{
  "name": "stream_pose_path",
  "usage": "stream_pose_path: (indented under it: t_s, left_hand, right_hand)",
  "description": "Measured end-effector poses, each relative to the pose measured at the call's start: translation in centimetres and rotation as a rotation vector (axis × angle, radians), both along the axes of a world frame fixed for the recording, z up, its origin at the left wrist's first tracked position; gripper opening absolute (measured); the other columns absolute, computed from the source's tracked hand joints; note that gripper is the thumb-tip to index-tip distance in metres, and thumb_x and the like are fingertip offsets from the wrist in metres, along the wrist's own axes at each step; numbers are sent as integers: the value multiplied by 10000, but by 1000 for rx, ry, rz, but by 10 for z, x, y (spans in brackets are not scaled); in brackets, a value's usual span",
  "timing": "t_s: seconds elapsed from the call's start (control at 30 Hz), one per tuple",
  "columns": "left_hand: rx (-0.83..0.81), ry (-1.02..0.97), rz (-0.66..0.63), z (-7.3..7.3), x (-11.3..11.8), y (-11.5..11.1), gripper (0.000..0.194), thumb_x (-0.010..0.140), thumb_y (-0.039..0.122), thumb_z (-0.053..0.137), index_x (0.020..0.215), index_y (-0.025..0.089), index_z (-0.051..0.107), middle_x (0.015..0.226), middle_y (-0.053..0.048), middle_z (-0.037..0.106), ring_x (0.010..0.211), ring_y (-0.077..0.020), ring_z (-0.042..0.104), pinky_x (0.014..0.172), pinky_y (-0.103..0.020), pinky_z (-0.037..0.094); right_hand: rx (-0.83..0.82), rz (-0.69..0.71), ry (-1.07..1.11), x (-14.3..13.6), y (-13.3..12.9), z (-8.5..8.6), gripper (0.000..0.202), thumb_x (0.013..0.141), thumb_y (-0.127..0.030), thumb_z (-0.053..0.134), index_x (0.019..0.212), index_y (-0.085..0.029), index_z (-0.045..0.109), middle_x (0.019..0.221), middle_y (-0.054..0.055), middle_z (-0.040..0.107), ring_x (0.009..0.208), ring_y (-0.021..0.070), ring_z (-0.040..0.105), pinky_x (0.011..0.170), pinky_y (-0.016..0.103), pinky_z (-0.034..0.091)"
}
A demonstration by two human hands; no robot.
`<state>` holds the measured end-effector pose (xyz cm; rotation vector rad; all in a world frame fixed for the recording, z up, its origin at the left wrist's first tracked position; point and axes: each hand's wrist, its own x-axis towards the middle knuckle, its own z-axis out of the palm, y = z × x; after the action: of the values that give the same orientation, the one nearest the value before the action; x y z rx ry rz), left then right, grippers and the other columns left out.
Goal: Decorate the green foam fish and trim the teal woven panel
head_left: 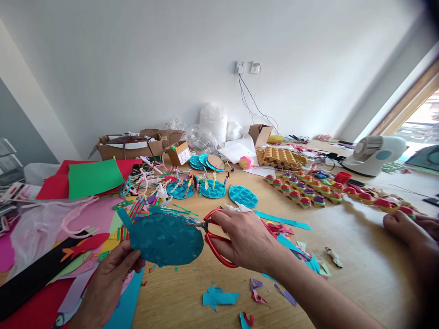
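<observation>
My left hand (115,269) pinches the left edge of a teal paper oval (168,240), which is tilted up above the table. In my right hand (243,235) is a pair of scissors with red handles (219,261); the fingers are through the loops. The blades reach to the oval's upper right edge, and most of their length is hidden by the paper. A strip of teal paper (125,218) sticks out at the oval's upper left. Below it on the wooden table lie blue paper offcuts (219,298) and small purple and red scraps.
Teal discs (243,196) with pipe cleaners lie behind my hands. Coloured papers (96,178) are piled at left. Painted egg-carton strips (302,189) stand at right, near another person's hand (404,228). A white fan (375,155), cardboard boxes (130,146) and plastic bags line the back.
</observation>
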<state>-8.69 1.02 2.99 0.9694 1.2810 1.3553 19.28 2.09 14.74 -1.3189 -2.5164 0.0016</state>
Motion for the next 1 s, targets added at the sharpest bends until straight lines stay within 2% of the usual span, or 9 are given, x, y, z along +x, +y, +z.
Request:
stream_pose_path:
  t_s: [0.2, 0.4, 1.0]
  left_hand:
    - [5, 26, -19, -4, -3, -1, 213, 600, 336, 732, 748, 214, 640, 605, 7, 623, 559, -140, 550, 513, -207, 452]
    - [-18, 17, -19, -3, -2, 0, 218, 580, 336, 745, 730, 222, 635, 583, 17, 616, 551, -141, 540, 508, -212, 452]
    - [-21, -7, -18, -8, -2, 1, 248, 569, 317, 756, 765, 207, 653, 637, 1, 628, 572, -139, 555, 528, -210, 477]
  right_hand:
    - [-4, 5, -3, -1, 1, 1, 234, 839, -365, 430, 942, -199, 559, 830, 34, 631, 684, 148, 557, 551, 249, 247]
    - [-17, 4, -12, -2, 1, 2, 252, 844, -375, 419, 958, -203, 563, 850, 37, 639, 690, 152, 568, 548, 250, 251]
    - [-10, 19, -44, -3, 3, 2, 287, 848, -406, 415, 899, -184, 590, 746, 35, 646, 616, 132, 553, 509, 259, 199]
